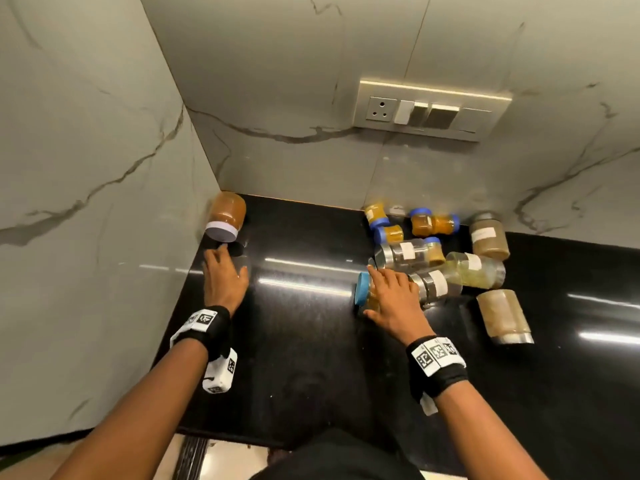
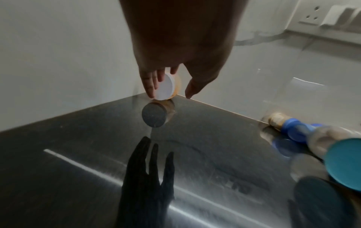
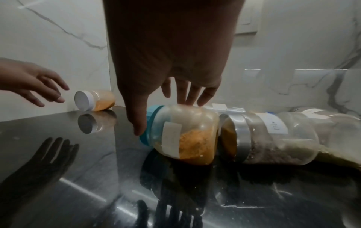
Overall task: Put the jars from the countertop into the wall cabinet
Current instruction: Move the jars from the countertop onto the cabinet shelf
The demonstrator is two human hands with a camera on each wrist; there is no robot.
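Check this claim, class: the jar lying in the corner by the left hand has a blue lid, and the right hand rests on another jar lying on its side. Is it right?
One detail is wrong. The corner jar by the left hand has a white lid, not blue, as the right wrist view shows. The rest holds: the right hand rests on a teal-lidded jar lying on its side.

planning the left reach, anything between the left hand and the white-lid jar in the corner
Nothing: only bare black countertop separates the left hand from the white-lid jar, clearest in the right wrist view.
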